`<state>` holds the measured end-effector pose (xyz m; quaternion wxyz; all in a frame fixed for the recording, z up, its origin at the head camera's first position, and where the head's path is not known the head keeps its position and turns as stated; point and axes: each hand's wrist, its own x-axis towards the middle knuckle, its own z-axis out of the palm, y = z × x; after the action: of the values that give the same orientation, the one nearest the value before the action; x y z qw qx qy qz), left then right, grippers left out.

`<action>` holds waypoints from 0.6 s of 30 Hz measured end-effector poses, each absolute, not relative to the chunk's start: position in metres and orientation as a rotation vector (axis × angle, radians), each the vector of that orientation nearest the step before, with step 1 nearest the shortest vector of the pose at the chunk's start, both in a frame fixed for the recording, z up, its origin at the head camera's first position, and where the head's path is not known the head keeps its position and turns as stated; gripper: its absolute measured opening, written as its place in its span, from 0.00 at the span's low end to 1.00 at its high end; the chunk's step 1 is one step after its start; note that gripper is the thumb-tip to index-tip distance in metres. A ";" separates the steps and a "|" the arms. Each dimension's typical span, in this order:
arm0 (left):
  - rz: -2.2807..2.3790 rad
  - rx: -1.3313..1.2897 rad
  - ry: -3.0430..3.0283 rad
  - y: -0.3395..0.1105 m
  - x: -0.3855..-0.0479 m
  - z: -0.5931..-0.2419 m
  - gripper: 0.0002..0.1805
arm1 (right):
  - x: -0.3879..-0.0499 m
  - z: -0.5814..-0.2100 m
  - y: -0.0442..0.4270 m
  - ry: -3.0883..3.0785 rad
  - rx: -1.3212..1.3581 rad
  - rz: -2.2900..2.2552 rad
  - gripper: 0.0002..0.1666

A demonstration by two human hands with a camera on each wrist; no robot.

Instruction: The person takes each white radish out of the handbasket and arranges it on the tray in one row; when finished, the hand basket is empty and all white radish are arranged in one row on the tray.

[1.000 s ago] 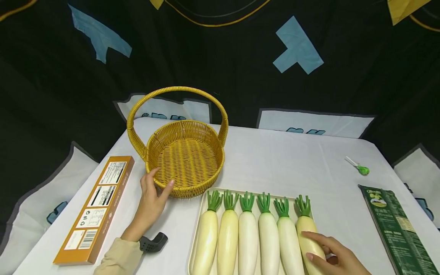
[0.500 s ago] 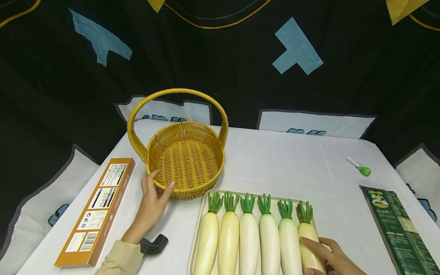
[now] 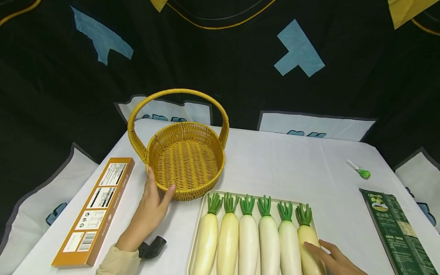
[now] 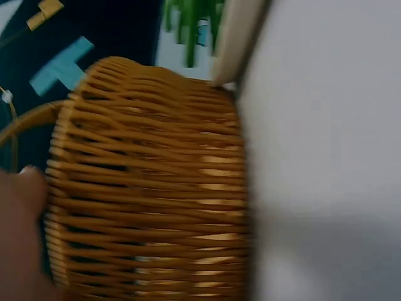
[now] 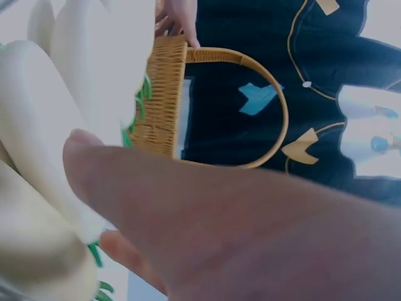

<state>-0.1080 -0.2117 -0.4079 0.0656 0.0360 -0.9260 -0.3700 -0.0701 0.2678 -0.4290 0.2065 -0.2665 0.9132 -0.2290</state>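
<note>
Several white radishes [image 3: 248, 240] with green stubby tops lie side by side in a cream tray [image 3: 194, 244]. My right hand [image 3: 335, 259] rests its fingers on the rightmost radish [image 3: 311, 252], its thumb out of the head view. In the right wrist view, the thumb [image 5: 125, 175] extends near the pale radishes, without plainly gripping one. Behind the tray's left side stands a yellow wicker basket [image 3: 187, 160] with a tall hoop handle. My left hand [image 3: 151, 208] touches its near left rim, fingers extended along the outside and thumb apart. Wicker weave [image 4: 150, 188] fills much of the left wrist view.
An orange box [image 3: 94, 210] with printed labels lies at the left. To the right are a dark green packet [image 3: 398, 229] and a green lollipop [image 3: 362, 173]. White cloth [image 3: 275, 160] covers the table, before a dark curtain [image 3: 237, 88].
The left fingers have come out from over the basket rim to its outside. The rightmost radish has shifted slightly nearer to me, and the right hand has slid down along it.
</note>
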 end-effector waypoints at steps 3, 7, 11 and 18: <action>-0.921 0.048 -2.943 -0.207 -0.099 -0.396 0.45 | -0.070 -0.423 0.270 2.539 -0.765 -0.634 0.43; -0.664 -0.053 -3.133 -0.199 -0.084 -0.368 0.46 | -0.071 -0.407 0.271 2.569 -0.758 -0.609 0.42; -0.567 -0.255 -3.170 -0.189 -0.070 -0.326 0.43 | -0.069 -0.377 0.262 2.665 -0.691 -0.495 0.38; -0.346 -0.573 -3.028 -0.162 -0.064 -0.235 0.42 | -0.076 -0.301 0.222 2.804 -0.625 -0.191 0.41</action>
<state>-0.0644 -0.1624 -0.2351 0.0203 -0.1848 -0.9762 -0.1114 -0.0758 0.2220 -0.3015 0.1308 -0.2150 0.9656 -0.0658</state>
